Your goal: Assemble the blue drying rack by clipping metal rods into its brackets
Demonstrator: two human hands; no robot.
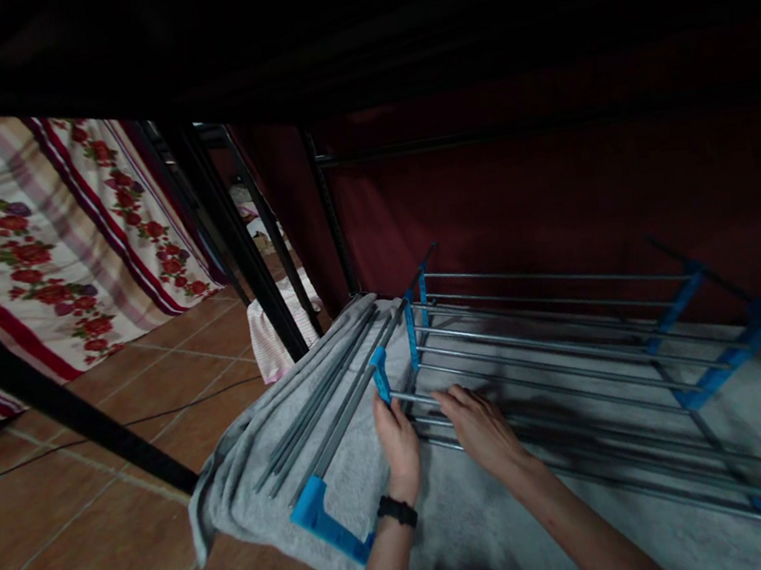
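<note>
A partly joined rack of grey metal rods and blue plastic brackets lies on a grey blanket. My left hand, with a black band at the wrist, is closed around the lower part of a small blue bracket. Just to its right, my right hand grips a metal rod whose left end meets that bracket. Closer to me on the left lies a larger blue bracket, fixed to a long rod. More blue brackets join the rods at the far right. My fingertips are partly hidden.
Several loose rods lie on the left of the grey blanket. Black metal posts and a dark overhead surface frame the space. A dark red cloth hangs behind, a flowered cloth at left. A cable crosses the tiled floor.
</note>
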